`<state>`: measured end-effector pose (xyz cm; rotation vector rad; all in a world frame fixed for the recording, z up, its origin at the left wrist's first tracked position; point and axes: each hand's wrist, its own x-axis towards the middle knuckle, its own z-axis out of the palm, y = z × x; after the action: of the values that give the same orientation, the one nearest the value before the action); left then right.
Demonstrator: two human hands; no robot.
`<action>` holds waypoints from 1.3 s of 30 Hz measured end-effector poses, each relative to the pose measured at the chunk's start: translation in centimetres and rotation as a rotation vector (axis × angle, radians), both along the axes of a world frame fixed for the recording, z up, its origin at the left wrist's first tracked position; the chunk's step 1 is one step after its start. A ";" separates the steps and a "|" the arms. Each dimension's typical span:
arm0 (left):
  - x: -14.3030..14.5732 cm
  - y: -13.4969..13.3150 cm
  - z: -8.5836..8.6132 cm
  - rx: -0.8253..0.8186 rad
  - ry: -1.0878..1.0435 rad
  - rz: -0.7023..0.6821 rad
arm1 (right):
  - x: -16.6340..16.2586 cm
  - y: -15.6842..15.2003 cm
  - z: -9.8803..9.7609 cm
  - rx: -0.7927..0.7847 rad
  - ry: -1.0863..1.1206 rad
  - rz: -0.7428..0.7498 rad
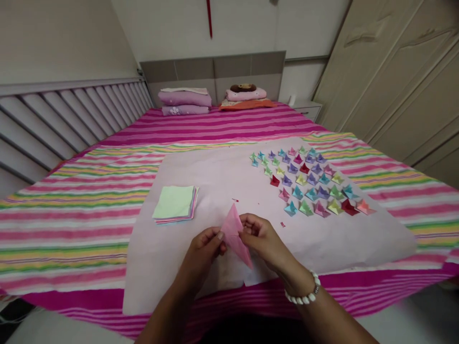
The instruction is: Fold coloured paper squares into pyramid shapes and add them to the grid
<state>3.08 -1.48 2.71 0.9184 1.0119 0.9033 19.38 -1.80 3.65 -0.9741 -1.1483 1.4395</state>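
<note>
Between my two hands is a pink folded paper (234, 232), raised above the pale sheet and turned with one point up and another down. My left hand (207, 244) pinches its left edge between thumb and fingers. On the opposite side, my right hand (260, 238) grips the right edge, thumb in front and fingers behind; a white bead bracelet (304, 295) circles that wrist. To the left lies a stack of square coloured papers (175, 202), pale green on top. Off to the right, several small folded paper boats (301, 179) in many colours stand in rough rows.
A large pale sheet (215, 177) covers part of the striped bedspread (89, 191). Small red scraps (283, 224) lie on the sheet. Folded bedding (184, 99) rests by the headboard (251, 67). A railing (71, 114) runs along the left, and wardrobe doors (401, 71) stand right.
</note>
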 end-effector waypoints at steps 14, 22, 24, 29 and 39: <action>1.5 -0.4 0.6 0.153 0.255 0.092 | -1.8 -0.4 -1.1 0.334 -0.496 -0.257; 0.6 0.0 -0.2 0.279 0.484 0.153 | -1.2 0.2 -1.6 0.307 -0.418 -0.254; 0.6 0.1 0.1 0.253 0.472 0.147 | -1.1 0.4 -2.0 0.273 -0.343 -0.249; 0.7 0.4 0.5 0.118 0.350 0.145 | -0.8 0.9 -2.7 0.084 -0.156 -0.216; 1.0 0.7 0.1 0.229 0.416 0.195 | -2.0 -0.4 -2.2 0.464 -0.419 -0.241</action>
<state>4.07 -0.81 2.78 1.2497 1.3906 1.0290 17.33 -2.16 1.45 -1.0573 -1.5237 0.7418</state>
